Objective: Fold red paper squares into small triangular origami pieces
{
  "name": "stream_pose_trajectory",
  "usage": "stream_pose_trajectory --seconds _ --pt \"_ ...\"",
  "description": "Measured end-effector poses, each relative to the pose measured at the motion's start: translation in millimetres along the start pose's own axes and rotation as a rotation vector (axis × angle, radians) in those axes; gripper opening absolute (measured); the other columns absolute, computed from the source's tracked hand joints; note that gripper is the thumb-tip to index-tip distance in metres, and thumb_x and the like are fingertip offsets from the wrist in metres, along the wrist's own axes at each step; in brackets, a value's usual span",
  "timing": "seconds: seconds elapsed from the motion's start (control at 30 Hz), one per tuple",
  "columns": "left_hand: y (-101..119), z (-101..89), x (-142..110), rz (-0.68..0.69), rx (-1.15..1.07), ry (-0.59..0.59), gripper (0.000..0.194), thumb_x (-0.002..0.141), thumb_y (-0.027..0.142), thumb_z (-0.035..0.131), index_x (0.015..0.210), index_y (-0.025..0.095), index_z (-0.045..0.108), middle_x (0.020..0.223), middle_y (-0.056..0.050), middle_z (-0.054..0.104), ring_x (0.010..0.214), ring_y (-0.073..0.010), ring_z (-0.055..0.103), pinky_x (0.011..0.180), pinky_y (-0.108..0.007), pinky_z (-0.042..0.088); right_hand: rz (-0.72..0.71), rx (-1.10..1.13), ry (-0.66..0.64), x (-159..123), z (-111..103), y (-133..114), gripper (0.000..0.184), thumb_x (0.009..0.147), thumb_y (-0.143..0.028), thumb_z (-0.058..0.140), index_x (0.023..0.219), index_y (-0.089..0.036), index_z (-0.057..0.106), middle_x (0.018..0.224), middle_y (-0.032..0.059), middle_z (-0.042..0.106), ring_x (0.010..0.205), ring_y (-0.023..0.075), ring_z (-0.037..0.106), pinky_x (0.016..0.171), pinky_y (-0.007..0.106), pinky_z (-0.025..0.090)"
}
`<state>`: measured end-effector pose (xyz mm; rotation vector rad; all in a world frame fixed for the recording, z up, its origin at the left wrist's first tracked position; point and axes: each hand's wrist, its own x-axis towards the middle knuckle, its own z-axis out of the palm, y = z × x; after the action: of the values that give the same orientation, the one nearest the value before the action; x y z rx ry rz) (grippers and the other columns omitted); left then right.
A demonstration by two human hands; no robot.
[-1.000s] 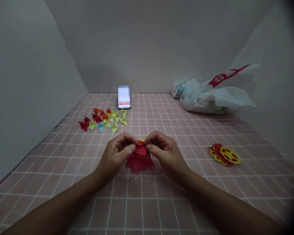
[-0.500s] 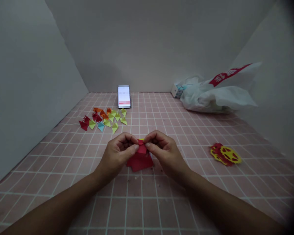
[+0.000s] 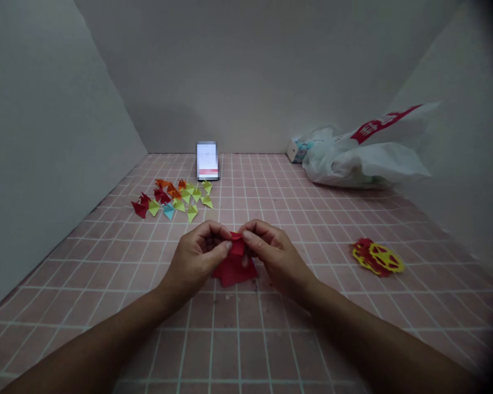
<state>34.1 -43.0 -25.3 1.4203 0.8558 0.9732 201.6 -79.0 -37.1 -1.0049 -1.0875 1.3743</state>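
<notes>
Both my hands meet over the middle of the pink tiled surface (image 3: 238,334). My left hand (image 3: 197,257) and my right hand (image 3: 273,254) pinch a small folded red paper piece (image 3: 237,244) between thumbs and forefingers. Just beneath it, a small stack of red paper squares (image 3: 234,271) lies on the tiles. The fingers of both hands are curled tight around the fold, and the far side of the piece is hidden by them.
Several folded paper triangles (image 3: 175,198) in red, orange, green and blue lie at the back left. A phone (image 3: 207,161) leans on the rear wall. A white plastic bag (image 3: 361,156) lies back right. Red and yellow paper cut-outs (image 3: 377,257) rest at right.
My hands have drawn closer together and the red piece between them looks narrower, folded tighter. Everything else stays where it was.
</notes>
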Motion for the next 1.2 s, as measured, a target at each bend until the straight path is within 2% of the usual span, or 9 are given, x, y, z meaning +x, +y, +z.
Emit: stream_pose_trajectory --seconds 0.1,0.27,0.47,0.7,0.97,1.2 --pt "0.6 0.6 0.2 -0.004 0.001 -0.009 0.01 0.073 0.018 0.072 0.08 0.017 0.065 0.077 0.0 0.067 0.07 -0.0113 0.06 0.063 -0.021 0.049 0.04 -0.022 0.0 -0.3 -0.6 0.2 0.024 0.087 -0.04 0.065 0.082 -0.017 0.06 0.057 -0.0038 0.059 0.049 0.009 0.052 0.051 0.022 0.038" --pt "1.3 0.5 2.2 -0.063 -0.066 0.022 0.013 0.072 0.021 0.075 0.08 0.016 0.067 0.075 0.0 0.067 0.069 -0.0105 0.06 0.063 -0.02 0.048 0.023 -0.021 0.019 0.4 -0.2 -0.8 0.023 0.086 -0.039 0.064 0.082 -0.017 0.061 0.057 -0.0037 0.06 0.05 0.0084 0.053 0.052 0.022 0.038" --pt "0.1 0.4 2.8 -0.07 -0.094 0.034 0.013 0.07 0.02 0.076 0.079 0.016 0.068 0.074 0.001 0.067 0.068 -0.0093 0.06 0.062 -0.019 0.048 0.024 -0.001 0.025 2.3 -0.5 -2.0 0.016 0.078 -0.029 0.069 0.085 -0.017 0.062 0.061 -0.0041 0.063 0.051 0.0085 0.057 0.054 0.022 0.042" --pt "0.4 -0.1 1.2 -0.057 -0.059 -0.011 0.011 0.073 0.019 0.074 0.083 0.017 0.07 0.077 0.001 0.069 0.07 -0.0102 0.062 0.064 -0.019 0.05 0.056 0.021 0.032 1.3 -1.8 1.1 0.015 0.08 -0.031 0.067 0.081 -0.018 0.06 0.056 -0.0032 0.064 0.048 0.0088 0.056 0.051 0.021 0.04" --pt "3.9 0.1 0.0 -0.036 -0.004 0.007 0.007 0.075 0.021 0.072 0.081 0.017 0.07 0.078 0.0 0.07 0.072 -0.0117 0.063 0.066 -0.021 0.05 0.074 0.025 0.032 1.5 -1.5 0.5 0.017 0.08 -0.034 0.067 0.081 -0.018 0.061 0.056 -0.0032 0.063 0.047 0.0092 0.056 0.05 0.022 0.041" --pt "0.3 -1.2 -0.1 -0.035 0.001 -0.025 0.016 0.076 0.021 0.074 0.09 0.018 0.068 0.083 -0.001 0.069 0.076 -0.0126 0.062 0.068 -0.022 0.05 0.054 0.016 0.067 1.6 -0.2 -1.5 0.015 0.08 -0.032 0.065 0.08 -0.018 0.06 0.055 -0.0038 0.062 0.046 0.0088 0.055 0.05 0.022 0.04"
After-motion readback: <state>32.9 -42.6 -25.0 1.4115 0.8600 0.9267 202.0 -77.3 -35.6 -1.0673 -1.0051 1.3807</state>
